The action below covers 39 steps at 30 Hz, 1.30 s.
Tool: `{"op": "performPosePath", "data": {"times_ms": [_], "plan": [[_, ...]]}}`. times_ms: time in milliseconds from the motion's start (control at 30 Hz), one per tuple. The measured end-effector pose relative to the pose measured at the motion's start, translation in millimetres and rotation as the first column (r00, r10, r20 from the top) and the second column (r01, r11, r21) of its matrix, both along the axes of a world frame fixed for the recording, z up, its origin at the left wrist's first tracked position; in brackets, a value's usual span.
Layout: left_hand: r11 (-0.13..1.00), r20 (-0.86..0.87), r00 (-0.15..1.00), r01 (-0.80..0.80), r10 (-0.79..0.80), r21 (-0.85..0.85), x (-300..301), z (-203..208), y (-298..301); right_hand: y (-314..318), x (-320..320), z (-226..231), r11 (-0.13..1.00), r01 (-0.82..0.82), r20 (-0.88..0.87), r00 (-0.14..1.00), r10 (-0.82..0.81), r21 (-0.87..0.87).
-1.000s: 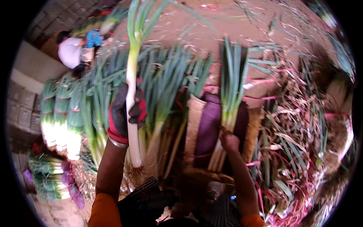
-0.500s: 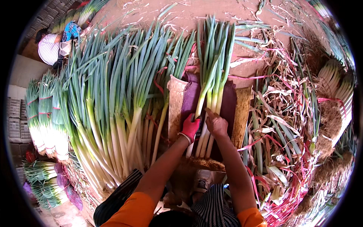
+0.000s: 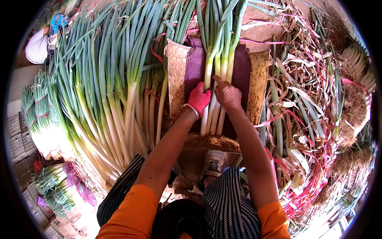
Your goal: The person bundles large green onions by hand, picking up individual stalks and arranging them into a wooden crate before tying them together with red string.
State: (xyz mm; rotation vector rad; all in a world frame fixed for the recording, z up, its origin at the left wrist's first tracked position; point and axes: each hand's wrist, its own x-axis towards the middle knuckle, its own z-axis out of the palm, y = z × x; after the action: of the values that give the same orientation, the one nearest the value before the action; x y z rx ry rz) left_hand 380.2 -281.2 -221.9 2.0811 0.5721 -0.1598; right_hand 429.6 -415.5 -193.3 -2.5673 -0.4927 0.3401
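Observation:
Several long green onions (image 3: 208, 69) lie side by side on a dark purple cloth (image 3: 194, 65), white root ends toward me and green leaves away. My left hand (image 3: 199, 98), in a pink-red glove with a pale band at the wrist, is closed around the leftmost white stalk. Bare, my right hand (image 3: 228, 95) rests over the stalks beside it, its index finger reaching along them and the other fingers curled. What its curled fingers grip underneath is partly hidden. Wooden side boards (image 3: 258, 81) flank the cloth.
A big pile of loose green onions (image 3: 115, 91) leans at my left, with tied bundles (image 3: 41, 107) beyond. Dry trimmed leaves (image 3: 300, 107) and pink ties heap at my right, near rooted bundles (image 3: 354, 111). Another person (image 3: 38, 46) is at the far left.
The view has shifted, so the hands, boards and onions appear higher in the picture. Both hands stay at the same stalks; the grip looks much the same.

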Motion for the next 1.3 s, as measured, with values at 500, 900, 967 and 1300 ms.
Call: {"op": "performPosePath", "data": {"times_ms": [500, 900, 967, 1300], "plan": [[0.900, -0.331, 0.919, 0.315, -0.212, 0.299, 5, 46, -14, -1, -1, -7, 1.000, -0.006, 0.001, 1.000, 0.006, -0.014], [0.910, -0.139, 0.979, 0.188, -0.146, 0.370, -39, 26, -27, 9, -4, 1, 0.998, 0.009, 0.004, 1.000, -0.008, -0.062], [0.919, -0.154, 0.975, 0.202, -0.158, 0.339, -41, 32, -30, 7, -5, 1, 0.989, -0.088, 0.037, 0.995, 0.093, -0.115], [0.967, -0.119, 0.974, 0.209, -0.193, 0.148, -42, 37, -11, 19, 2, 4, 0.942, -0.235, -0.005, 0.971, 0.241, -0.240]]}}
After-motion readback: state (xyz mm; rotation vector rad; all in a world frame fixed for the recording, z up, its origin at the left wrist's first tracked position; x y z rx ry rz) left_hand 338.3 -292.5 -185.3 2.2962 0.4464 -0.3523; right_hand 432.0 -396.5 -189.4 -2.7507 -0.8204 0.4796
